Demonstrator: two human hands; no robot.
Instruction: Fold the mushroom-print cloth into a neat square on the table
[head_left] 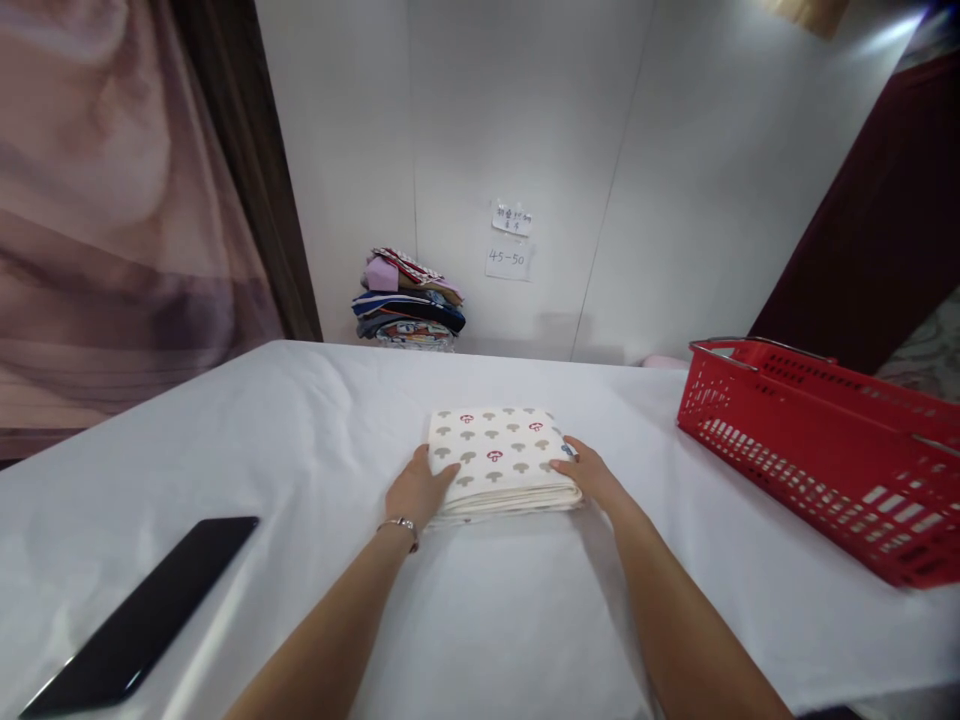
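A folded white cloth (517, 450) printed with grey and red mushrooms lies in several layers on the white-covered table. My left hand (422, 485) grips its left edge, thumb on top and fingers hidden at the side; a bracelet (401, 530) circles that wrist. At the opposite edge my right hand (589, 472) holds the cloth in the same way, with the thumb on the printed top. The layered folds of the cloth face me.
A red plastic basket (810, 440) stands at the right of the table (315, 420). A black flat slab (150, 610) lies at the left front. Folded fabrics (409, 305) are stacked at the back by the wall, below paper notes (510, 262). A curtain (112, 220) hangs at left.
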